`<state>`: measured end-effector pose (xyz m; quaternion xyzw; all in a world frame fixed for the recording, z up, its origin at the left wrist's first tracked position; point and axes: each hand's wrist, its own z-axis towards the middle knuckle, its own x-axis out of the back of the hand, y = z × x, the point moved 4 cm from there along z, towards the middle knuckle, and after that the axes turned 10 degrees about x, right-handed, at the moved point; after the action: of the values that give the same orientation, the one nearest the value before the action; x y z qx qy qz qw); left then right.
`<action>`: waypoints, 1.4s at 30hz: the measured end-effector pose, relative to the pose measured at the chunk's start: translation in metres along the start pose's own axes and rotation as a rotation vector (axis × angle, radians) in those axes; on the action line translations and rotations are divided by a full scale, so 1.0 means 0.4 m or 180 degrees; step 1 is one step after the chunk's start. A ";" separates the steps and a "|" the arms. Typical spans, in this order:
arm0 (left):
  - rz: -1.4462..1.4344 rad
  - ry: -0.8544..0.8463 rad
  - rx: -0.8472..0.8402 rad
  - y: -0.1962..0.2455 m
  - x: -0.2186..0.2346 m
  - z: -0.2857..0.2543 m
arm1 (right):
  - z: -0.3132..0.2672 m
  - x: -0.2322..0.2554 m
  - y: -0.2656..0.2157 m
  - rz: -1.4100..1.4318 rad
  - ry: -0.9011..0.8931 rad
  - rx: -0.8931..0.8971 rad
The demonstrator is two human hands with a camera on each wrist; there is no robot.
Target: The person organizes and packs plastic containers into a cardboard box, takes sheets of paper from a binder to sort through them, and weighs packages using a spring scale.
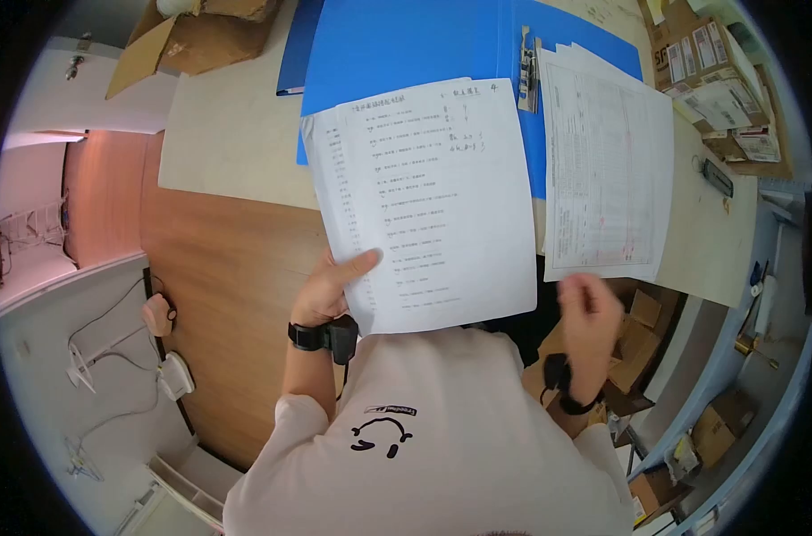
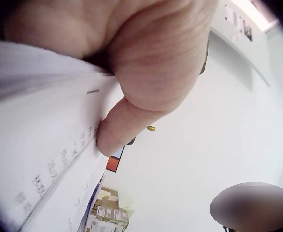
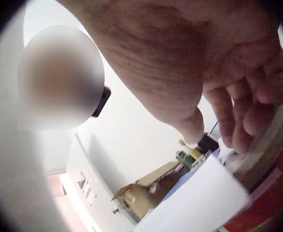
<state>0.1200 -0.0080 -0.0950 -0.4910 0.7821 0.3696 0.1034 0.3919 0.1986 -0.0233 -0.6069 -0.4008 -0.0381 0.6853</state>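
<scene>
In the head view, a stack of printed sheets [image 1: 441,214] with handwriting at its top is held up by the left hand [image 1: 328,284], thumb on the front at the lower left. The left wrist view shows that thumb [image 2: 127,123] pressed on the printed page [image 2: 44,145]. Just below the sheets on the right [image 1: 607,170], the right hand [image 1: 591,322] hovers with loosely bent fingers. Seen from the right wrist, the right hand [image 3: 189,72] has nothing visible in its fingers. Behind the papers lies a blue folder [image 1: 406,45] with a metal clip [image 1: 528,71].
An opened cardboard box [image 1: 214,40] is at the table's upper left. Labelled boxes [image 1: 714,76] and a small dark object [image 1: 717,177] are on the right of the pale table [image 1: 231,134]. More cartons [image 1: 723,424] stand at the lower right.
</scene>
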 end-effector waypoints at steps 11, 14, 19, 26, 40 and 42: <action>0.0104 0.0124 -0.0052 -0.002 0.012 -0.008 | -0.046 -0.101 -0.017 -0.0327 -0.0282 0.0319; 0.0125 0.0134 -0.0065 -0.005 0.014 -0.008 | -0.043 -0.100 -0.009 0.0034 -0.0557 -0.0165; 0.0158 0.0002 -0.0050 0.002 0.022 -0.014 | -0.061 -0.111 0.009 0.0742 -0.0744 -0.0348; 0.0284 0.0140 -0.0210 0.016 0.028 -0.024 | -0.076 -0.103 0.019 0.1675 -0.0538 -0.0490; 0.0241 0.0233 -0.0244 0.027 0.022 -0.049 | 0.122 0.244 0.237 -0.0392 0.1312 -0.0312; 0.0087 0.0168 -0.0271 0.036 0.006 -0.060 | 0.136 0.232 0.282 -0.0084 0.1242 -0.0348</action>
<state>0.1114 -0.0225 -0.0724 -0.4937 0.7748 0.3908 0.0567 0.4881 0.3151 -0.0615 -0.6190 -0.2657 -0.1857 0.7154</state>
